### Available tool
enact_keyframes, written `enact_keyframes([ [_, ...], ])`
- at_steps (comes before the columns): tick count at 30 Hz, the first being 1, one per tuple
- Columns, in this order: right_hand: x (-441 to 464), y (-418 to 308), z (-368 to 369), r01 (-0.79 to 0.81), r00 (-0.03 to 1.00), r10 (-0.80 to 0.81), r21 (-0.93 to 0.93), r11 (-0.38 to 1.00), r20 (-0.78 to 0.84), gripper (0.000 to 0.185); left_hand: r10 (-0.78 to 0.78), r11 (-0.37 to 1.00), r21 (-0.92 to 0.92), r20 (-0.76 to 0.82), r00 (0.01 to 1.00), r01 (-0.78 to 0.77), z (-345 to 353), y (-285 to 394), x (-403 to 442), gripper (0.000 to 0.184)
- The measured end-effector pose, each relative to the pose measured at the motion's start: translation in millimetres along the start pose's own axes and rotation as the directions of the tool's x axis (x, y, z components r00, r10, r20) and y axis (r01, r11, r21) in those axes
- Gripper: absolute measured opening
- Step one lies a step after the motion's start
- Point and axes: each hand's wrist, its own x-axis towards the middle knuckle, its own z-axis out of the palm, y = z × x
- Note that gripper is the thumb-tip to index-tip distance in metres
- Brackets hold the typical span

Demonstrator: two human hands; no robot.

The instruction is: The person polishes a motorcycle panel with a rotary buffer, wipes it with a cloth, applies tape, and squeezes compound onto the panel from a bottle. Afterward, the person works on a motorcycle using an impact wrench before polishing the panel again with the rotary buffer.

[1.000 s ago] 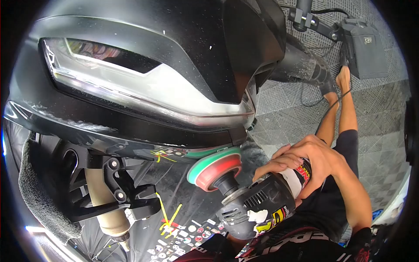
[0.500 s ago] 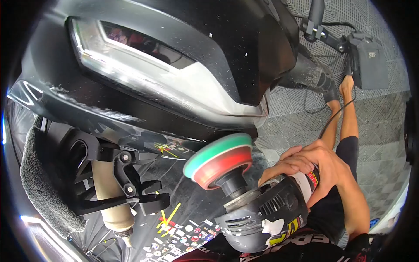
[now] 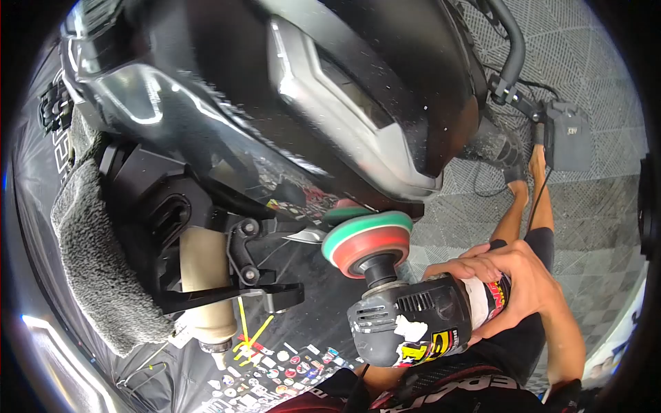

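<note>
My right hand (image 3: 518, 274) is closed around the rear body of a black electric polisher (image 3: 406, 323) with yellow, red and white labels. Its round pad, green on top of a red base (image 3: 368, 242), points up at the lower edge of a glossy black motorcycle fairing (image 3: 275, 162). The pad sits close under the panel and mirrors in it; whether they touch I cannot tell. Pale streaks mark the fairing beside a silvery lamp-shaped section (image 3: 344, 103). Part of my left forearm (image 3: 382, 377) shows below the polisher, while the left hand is hidden.
A grey towel (image 3: 103, 268) drapes over the front at left, beside a beige fork tube (image 3: 205, 282) and black brackets (image 3: 249, 255). A sticker-covered surface (image 3: 275, 375) lies below. A handlebar (image 3: 513, 48) and a dark box (image 3: 568, 134) stand over grey floor tiles (image 3: 585, 206).
The view has shifted, so the motorcycle front appears farther right and more of its left side shows. The polisher has tilted more upright, with its pad slightly right. My right hand keeps its grip.
</note>
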Motion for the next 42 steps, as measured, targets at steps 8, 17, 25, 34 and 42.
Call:
enact_keyframes([
  [8, 9, -66, -26, -0.028, 0.995, 0.031, 0.035, 0.999, -0.090, 0.053, -0.002, 0.989, -0.146, 0.041, 0.999, 0.008, 25, 21, 38, 0.086],
  [17, 14, -47, -22, -0.080, 0.996, 0.081, 0.054, 0.995, -0.022, 0.055, -0.053, 0.998, -0.039, 0.016, 0.998, 0.054, 3, 6, 13, 0.084],
  [25, 1, -11, -2, -0.114, 0.993, 0.114, 0.027, 0.993, 0.007, 0.053, -0.056, 0.997, 0.055, -0.002, 0.998, 0.056, -14, 0, -23, 0.082],
  [34, -10, 51, 6, -0.047, 0.995, 0.038, 0.094, 0.994, 0.096, 0.068, -0.069, 0.984, 0.167, 0.040, 0.997, 0.062, -22, -9, -45, 0.080],
  [42, -133, 24, 55, -0.333, 0.929, 0.167, 0.551, 0.765, 0.330, 0.069, -0.390, 0.911, 0.209, 0.153, 0.908, 0.356, 8, 29, -106, 0.072],
])
